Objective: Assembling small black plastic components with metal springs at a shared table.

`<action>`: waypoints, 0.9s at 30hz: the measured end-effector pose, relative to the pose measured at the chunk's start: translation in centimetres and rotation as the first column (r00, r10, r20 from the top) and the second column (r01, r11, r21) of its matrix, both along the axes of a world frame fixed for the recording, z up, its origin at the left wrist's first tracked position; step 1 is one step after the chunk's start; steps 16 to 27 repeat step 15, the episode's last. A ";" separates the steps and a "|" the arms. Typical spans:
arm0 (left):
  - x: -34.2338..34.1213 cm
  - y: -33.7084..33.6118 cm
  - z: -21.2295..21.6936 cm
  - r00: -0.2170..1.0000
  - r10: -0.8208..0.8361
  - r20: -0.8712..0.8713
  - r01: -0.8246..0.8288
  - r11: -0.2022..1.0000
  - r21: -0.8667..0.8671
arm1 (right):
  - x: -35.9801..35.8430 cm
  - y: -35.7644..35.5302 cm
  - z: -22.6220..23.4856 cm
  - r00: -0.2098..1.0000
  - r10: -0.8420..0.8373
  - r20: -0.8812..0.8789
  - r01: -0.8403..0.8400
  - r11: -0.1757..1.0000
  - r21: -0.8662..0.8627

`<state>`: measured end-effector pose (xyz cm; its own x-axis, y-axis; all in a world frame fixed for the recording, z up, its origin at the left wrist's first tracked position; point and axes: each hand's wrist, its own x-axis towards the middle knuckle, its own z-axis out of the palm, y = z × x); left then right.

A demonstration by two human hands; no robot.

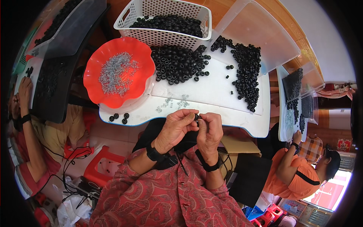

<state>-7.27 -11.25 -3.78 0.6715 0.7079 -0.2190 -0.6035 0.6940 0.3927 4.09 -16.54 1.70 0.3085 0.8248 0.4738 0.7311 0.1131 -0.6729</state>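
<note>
My left hand (176,126) and my right hand (210,133) meet just over the near edge of the white table, fingertips pinched together. Between them is a small black round part (197,117), mostly covered by the fingers. In front of the hands, small clear-grey pieces (183,103) lie loose on the table. A red wavy-rimmed dish (92,72) at the left bears a heap of the same small pieces (117,73). Behind, black ring-shaped parts (177,62) are piled up, and more black parts (247,72) lie in a band at the right.
A white perforated basket (162,38) of black parts stands at the back, beside a translucent plastic bin (261,34). Several black parts (124,118) sit at the table's left front corner. People work at tables on both sides. A red stool (103,166) stands lower left.
</note>
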 end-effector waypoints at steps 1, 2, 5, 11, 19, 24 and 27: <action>0.0 0.0 0.0 1.000 0.000 0.000 0.000 1.000 0.000 | 0.0 0.0 0.0 1.000 0.004 0.014 -0.004 1.000 0.007; -0.1 0.0 0.1 1.000 0.002 0.000 -0.002 1.000 0.000 | 0.0 0.0 0.0 1.000 0.004 0.014 -0.004 1.000 0.007; 0.0 0.0 -0.1 1.000 0.011 -0.004 -0.011 1.000 -0.008 | -0.1 0.0 0.1 1.000 0.006 0.025 -0.007 1.000 0.010; 0.1 -0.2 -0.4 0.999 0.035 -0.010 -0.035 0.999 -0.028 | -0.2 0.0 0.1 0.999 0.005 0.035 -0.005 1.000 0.005; -0.1 -0.2 -0.7 0.995 0.043 -0.085 -0.041 0.999 0.030 | -0.1 -0.2 -0.2 0.997 0.011 0.073 -0.010 1.000 -0.007; -0.1 -0.2 -0.7 0.995 0.043 -0.085 -0.041 0.999 0.030 | -0.1 -0.2 -0.2 0.997 0.011 0.073 -0.010 1.000 -0.007; -0.1 -0.2 -0.7 0.995 0.043 -0.085 -0.041 0.999 0.030 | -0.1 -0.2 -0.2 0.997 0.011 0.073 -0.010 1.000 -0.007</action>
